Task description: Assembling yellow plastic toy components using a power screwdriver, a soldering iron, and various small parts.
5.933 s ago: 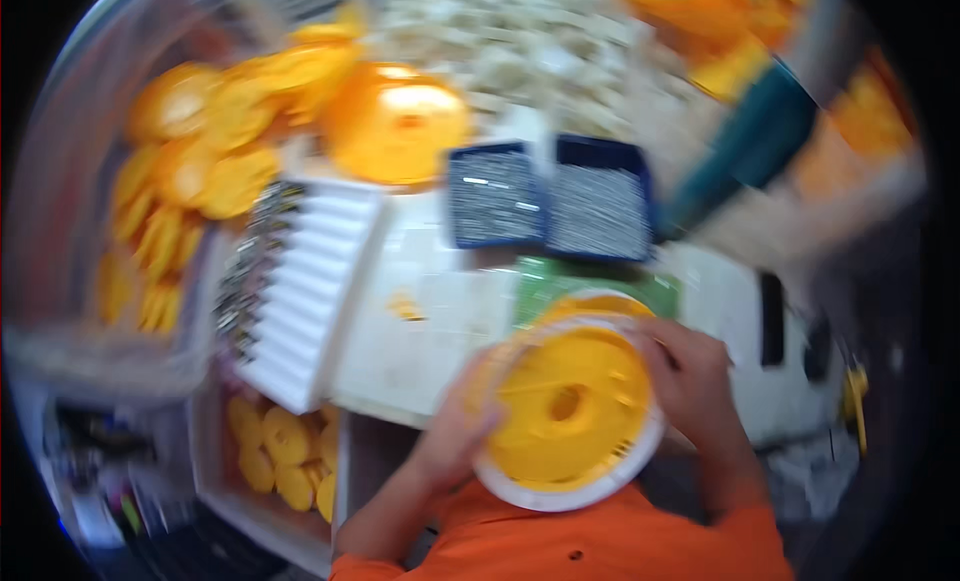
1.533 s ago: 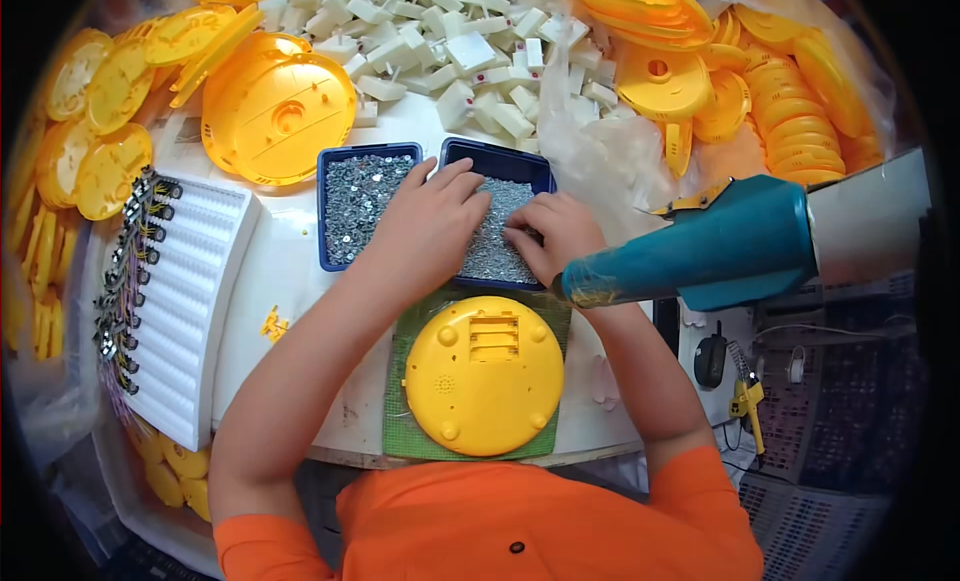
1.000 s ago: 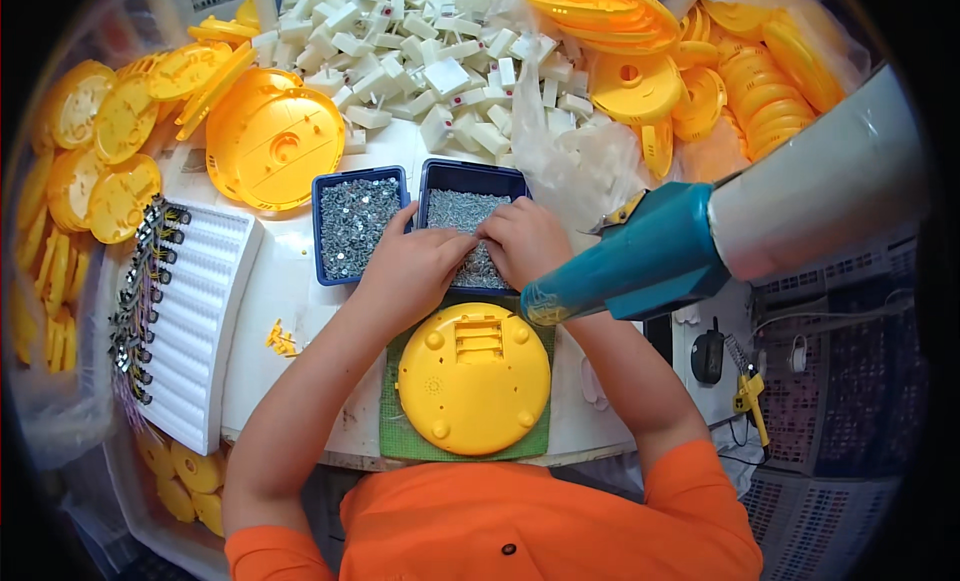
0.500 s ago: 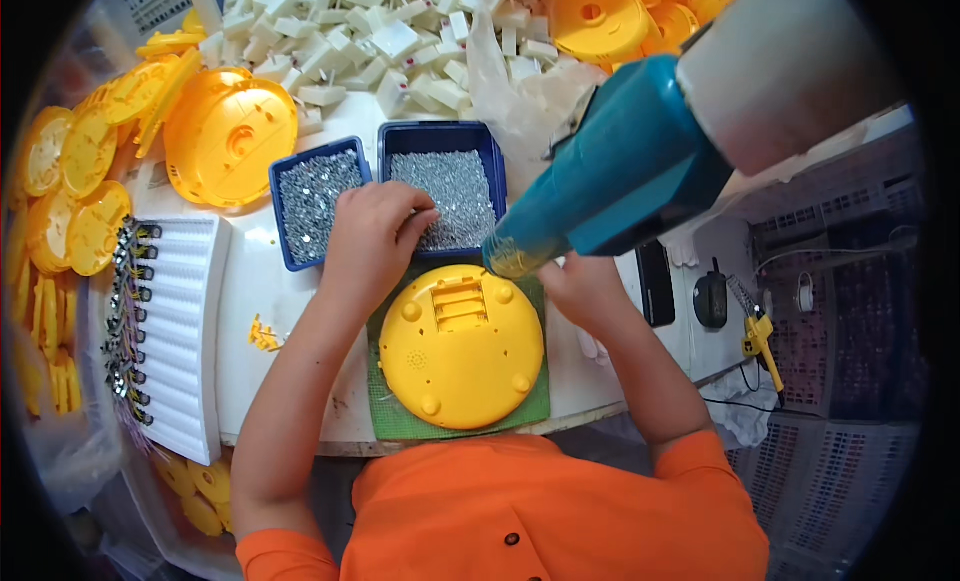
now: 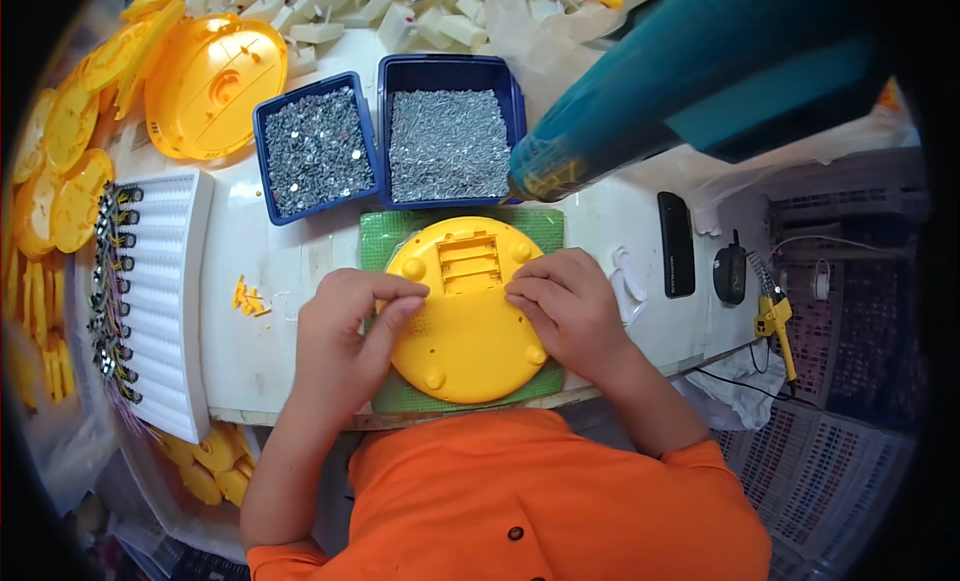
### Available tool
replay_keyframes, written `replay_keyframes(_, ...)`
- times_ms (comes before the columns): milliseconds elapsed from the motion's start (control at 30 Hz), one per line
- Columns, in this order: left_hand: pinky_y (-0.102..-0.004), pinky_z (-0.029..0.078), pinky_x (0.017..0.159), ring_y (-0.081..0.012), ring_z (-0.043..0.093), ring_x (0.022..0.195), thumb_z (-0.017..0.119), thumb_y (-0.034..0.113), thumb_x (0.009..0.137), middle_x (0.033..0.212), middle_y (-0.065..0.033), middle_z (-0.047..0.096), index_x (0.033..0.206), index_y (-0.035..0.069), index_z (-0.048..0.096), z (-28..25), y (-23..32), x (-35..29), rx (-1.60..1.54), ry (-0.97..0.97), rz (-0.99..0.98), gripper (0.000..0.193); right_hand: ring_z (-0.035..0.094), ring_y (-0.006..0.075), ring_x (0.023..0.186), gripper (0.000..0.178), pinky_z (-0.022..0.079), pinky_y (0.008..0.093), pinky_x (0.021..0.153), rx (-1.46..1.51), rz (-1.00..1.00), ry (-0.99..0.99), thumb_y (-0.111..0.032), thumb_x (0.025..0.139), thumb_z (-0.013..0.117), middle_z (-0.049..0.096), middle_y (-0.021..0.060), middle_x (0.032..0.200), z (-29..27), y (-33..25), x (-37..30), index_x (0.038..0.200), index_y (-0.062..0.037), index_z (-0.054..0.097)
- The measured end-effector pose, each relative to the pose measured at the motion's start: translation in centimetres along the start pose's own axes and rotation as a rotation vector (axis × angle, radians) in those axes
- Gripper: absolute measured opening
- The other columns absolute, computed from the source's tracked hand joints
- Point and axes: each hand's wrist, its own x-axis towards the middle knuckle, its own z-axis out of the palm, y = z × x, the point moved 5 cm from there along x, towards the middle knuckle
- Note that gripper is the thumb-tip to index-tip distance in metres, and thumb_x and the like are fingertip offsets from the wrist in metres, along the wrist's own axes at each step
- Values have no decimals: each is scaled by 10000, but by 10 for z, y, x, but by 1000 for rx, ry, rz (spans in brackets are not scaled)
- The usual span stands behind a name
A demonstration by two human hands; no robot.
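Note:
A round yellow plastic housing [image 5: 465, 346] lies back side up on a green mesh mat [image 5: 550, 226], its battery compartment facing away from me. My left hand [image 5: 350, 321] is at the housing's left side, thumb and fingers pinched together over its surface. My right hand [image 5: 572, 311] pinches in the same way over the right side, near the compartment's corner. Whatever the fingertips hold, if anything, is too small to make out. Behind the housing stand two blue bins, a left bin [image 5: 258, 131] and a right bin [image 5: 516, 96], filled with small metal screws.
A teal power screwdriver [image 5: 620, 101] hangs at upper right, its tip beside the right bin. White foam tray [image 5: 165, 301] with wired parts, yellow shells [image 5: 215, 86] and small yellow pieces [image 5: 250, 299] lie left. Phone [image 5: 676, 243] and yellow-handled tool [image 5: 778, 326] sit right; white blocks [image 5: 440, 21] pile behind.
My left hand has come back from the screw bins to the housing's left side. My right hand has moved from beside the screwdriver tip onto the housing. The view has shifted slightly.

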Motion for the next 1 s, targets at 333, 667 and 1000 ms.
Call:
replay_keyframes(333,-438,456,924,-225,649,1017,797,107,782,1075,-5,708,924,123,694,16,11,-33,347,-73,413,177,669,285,863,211,525,404,748,-39,-88,-2,8,740,781,701,88,957,-1,-2,-2,938,-32,722)
replay_keyframes(667,-410,486,860,-241,652,994,774,99,780,1089,-37,701,983,105,708,-2,13,-5,328,-161,498,214,672,307,887,186,528,406,780,62,28,-66,-18,783,766,711,108,986,-16,24,24,968,-36,751)
replay_keyframes(1000,-432,466,919,-278,624,1093,801,147,792,1084,-49,685,898,99,705,22,-12,118,494,77,506,151,619,326,887,100,500,404,792,138,-65,-10,-92,854,755,650,123,903,32,67,106,913,-42,692)
